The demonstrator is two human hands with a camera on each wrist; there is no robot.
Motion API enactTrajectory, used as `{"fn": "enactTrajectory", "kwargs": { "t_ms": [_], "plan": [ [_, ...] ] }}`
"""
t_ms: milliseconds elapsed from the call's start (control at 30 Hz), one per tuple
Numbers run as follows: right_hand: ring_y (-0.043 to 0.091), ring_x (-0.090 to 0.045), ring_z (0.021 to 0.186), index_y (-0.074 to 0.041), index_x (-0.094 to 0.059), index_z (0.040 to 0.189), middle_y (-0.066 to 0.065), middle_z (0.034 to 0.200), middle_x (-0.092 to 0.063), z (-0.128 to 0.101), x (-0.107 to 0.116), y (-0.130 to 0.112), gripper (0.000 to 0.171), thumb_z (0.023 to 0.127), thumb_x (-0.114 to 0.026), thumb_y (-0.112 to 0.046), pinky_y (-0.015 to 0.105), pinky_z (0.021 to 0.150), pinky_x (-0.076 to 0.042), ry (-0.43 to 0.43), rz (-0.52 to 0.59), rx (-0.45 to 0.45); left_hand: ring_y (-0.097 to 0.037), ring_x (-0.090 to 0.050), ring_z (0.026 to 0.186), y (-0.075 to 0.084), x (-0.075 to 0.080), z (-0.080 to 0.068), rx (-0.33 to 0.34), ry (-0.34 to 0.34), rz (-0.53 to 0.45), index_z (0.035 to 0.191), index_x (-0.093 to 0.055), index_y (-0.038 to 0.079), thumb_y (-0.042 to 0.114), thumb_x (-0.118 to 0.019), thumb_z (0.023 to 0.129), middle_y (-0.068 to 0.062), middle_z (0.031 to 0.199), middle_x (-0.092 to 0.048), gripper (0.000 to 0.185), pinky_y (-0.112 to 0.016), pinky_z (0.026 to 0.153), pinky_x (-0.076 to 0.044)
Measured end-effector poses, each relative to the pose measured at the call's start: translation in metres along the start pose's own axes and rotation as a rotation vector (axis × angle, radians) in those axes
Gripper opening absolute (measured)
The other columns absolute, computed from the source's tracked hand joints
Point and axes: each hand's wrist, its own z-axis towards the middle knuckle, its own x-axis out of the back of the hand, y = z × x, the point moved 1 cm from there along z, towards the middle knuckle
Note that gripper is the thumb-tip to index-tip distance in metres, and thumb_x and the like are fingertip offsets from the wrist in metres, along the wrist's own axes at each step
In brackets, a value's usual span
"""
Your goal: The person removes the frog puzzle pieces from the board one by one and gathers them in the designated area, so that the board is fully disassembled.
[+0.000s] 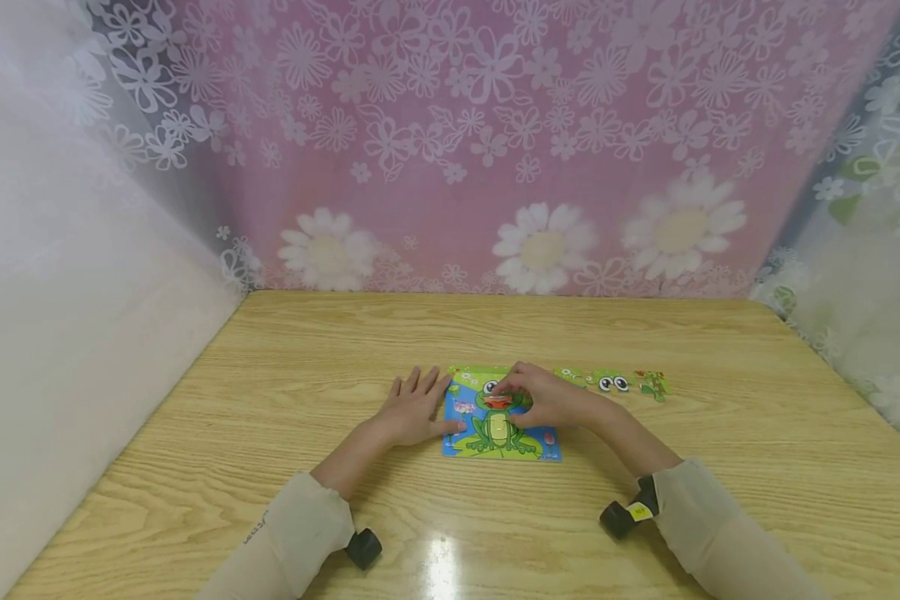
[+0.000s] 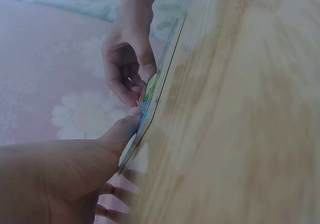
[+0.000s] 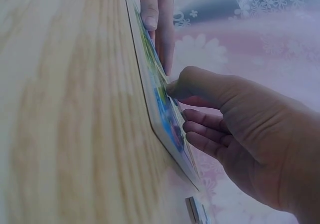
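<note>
A flat frog jigsaw puzzle (image 1: 480, 450) lies on the wooden table, its picture showing a green frog on a blue ground. My left hand (image 1: 412, 414) lies at the board's left side, fingers spread on the table and thumb resting on the board's edge. Over the upper right of the board, my right hand (image 1: 546, 395) pinches a puzzle piece (image 1: 498, 402) with the frog's red mouth between thumb and fingers. That piece looks slightly tilted over the board; the fingers partly cover it. In the right wrist view, the thumb (image 3: 181, 86) touches down close to the board's surface.
Loose puzzle pieces lie in a row right of the board: one partly behind my right hand, one with two frog eyes (image 1: 613, 382), and a green and brown one (image 1: 653, 384). A flowered pink curtain (image 1: 435, 167) hangs behind the table (image 1: 330, 333).
</note>
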Motion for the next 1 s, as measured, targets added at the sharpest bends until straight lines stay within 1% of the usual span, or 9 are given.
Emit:
{"fn": "enactTrajectory", "kwargs": {
  "t_ms": [300,467,600,667,867,1000],
  "plan": [
    [0.020,-0.052,0.096,-0.006,-0.061,0.116,0.003,0.105,-0.050,0.003,-0.001,0.003,0.038,0.082,-0.070,-0.020,0.036,0.081,-0.046,0.009,0.041,0.015,-0.036,0.002,0.136,-0.002,0.000,-0.001,0.006,0.000,0.009,0.149,-0.015,0.012,0.063,-0.047,0.085,-0.012,0.152,-0.006,0.087,-0.054,0.104,0.000],
    [0.022,-0.052,0.098,-0.004,-0.061,0.115,0.004,0.105,-0.050,0.002,0.000,0.002,0.037,0.081,-0.069,-0.016,0.038,0.084,-0.046,0.011,0.067,0.027,-0.036,0.003,0.135,-0.001,0.000,-0.001,0.000,-0.006,-0.006,0.149,-0.015,0.012,0.062,-0.046,0.086,-0.013,0.152,-0.005,0.087,-0.054,0.104,0.001],
    [0.021,-0.051,0.097,-0.005,-0.061,0.116,0.003,0.105,-0.050,0.000,0.002,0.001,0.036,0.081,-0.068,-0.014,0.037,0.083,-0.046,0.013,0.081,0.023,-0.037,0.003,0.135,0.000,-0.001,0.000,-0.009,-0.001,-0.012,0.149,-0.015,0.012,0.063,-0.046,0.085,-0.013,0.152,-0.006,0.087,-0.055,0.104,0.001],
    [0.020,-0.051,0.096,-0.005,-0.060,0.116,0.002,0.105,-0.049,-0.002,0.004,0.000,0.036,0.081,-0.067,-0.013,0.036,0.082,-0.046,0.016,0.094,0.023,-0.037,0.002,0.135,-0.001,-0.001,0.001,-0.012,0.004,-0.010,0.148,-0.015,0.012,0.064,-0.046,0.085,-0.013,0.152,-0.006,0.087,-0.055,0.104,0.000],
    [0.022,-0.051,0.095,-0.007,-0.060,0.118,0.003,0.108,-0.049,-0.010,0.012,0.004,0.037,0.081,-0.067,-0.011,0.038,0.079,-0.046,0.039,0.082,0.035,-0.036,0.003,0.136,-0.001,-0.002,0.002,-0.005,0.000,0.010,0.149,-0.014,0.013,0.064,-0.045,0.085,-0.012,0.152,-0.005,0.087,-0.054,0.104,0.001],
    [0.023,-0.051,0.099,-0.009,-0.060,0.118,0.002,0.110,-0.048,-0.019,0.016,0.009,0.037,0.082,-0.066,-0.010,0.041,0.081,-0.045,0.056,0.096,0.007,-0.035,0.003,0.136,-0.001,-0.002,0.002,0.003,-0.004,0.020,0.149,-0.013,0.013,0.064,-0.045,0.085,-0.011,0.152,-0.005,0.087,-0.054,0.105,0.001]
  ]
}}
